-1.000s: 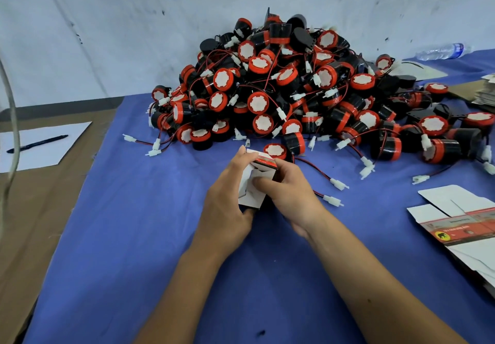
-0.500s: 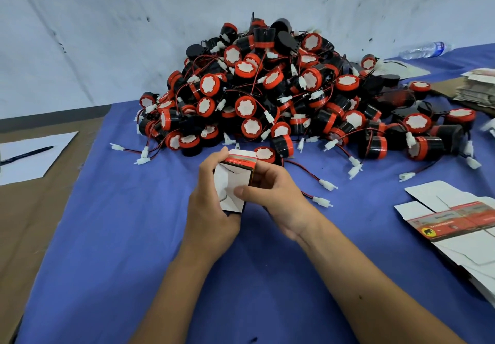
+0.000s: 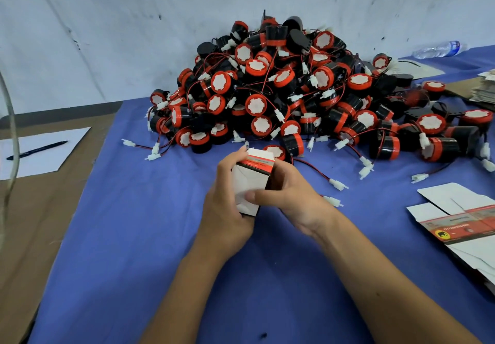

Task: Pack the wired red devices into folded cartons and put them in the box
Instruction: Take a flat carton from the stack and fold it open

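— Status of hands? 
— Left hand wrapped around the small carton from the side and below; right hand gripping the opposite side, thumb pressed flat across the white panel. Both closed on the same carton, held just above the blue cloth, in front of the pile.

— Carton condition? 
— Erected into box form, red band at the top. Closure of the upper flap not verifiable. Contents not visible; presence of a device inside cannot be confirmed.

— Stock remaining? 
— Large heap of wired red devices unpacked against the wall, loose leads and white connectors trailing onto the cloth. Flat unfolded cartons lying at the right edge, well apart from the hands.

— Receiving box? 
— Not in view. No finished cartons seen anywhere on the table.

— Progress assessment? 
— Judged early stage: one carton in hand, bulk of the devices outstanding, folding, filling and boxing all still ahead.

— Other items noted? 
— Pen on a white sheet at far left; plastic bottle at far right.
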`<control>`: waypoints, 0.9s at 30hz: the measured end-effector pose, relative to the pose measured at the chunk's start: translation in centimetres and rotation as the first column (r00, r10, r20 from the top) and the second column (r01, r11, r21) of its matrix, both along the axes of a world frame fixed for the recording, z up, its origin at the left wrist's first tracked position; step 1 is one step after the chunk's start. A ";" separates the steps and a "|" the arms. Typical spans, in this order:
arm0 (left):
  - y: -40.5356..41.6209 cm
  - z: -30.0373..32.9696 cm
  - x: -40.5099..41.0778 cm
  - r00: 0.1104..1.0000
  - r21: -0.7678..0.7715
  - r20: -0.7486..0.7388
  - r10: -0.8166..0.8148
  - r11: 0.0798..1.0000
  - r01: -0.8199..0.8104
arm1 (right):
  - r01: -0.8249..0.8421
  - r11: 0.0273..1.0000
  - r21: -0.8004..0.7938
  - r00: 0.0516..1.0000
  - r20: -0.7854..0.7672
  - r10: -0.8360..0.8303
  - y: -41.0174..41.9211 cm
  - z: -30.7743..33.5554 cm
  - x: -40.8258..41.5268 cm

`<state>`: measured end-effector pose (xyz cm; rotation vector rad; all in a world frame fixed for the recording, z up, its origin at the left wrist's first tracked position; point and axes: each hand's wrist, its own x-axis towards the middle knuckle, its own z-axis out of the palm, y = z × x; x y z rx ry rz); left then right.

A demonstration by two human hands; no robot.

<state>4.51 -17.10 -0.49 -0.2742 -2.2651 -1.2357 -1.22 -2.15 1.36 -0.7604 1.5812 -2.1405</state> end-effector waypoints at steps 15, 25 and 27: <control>-0.4 -0.9 -1.2 0.976 0.247 0.182 0.119 0.955 -0.163 | 0.772 0.428 0.470 0.409 -0.883 0.232 -0.8 0.1 0.6; 0.5 -1.4 -1.6 0.966 0.171 0.179 0.188 0.961 -0.219 | 0.994 0.044 0.099 0.095 -0.607 -0.789 8.6 0.9 -3.0; 1.8 -1.7 -1.7 0.971 0.155 0.198 0.133 0.974 -0.165 | 0.921 -0.166 0.352 0.107 -0.639 -0.762 12.0 0.0 -4.7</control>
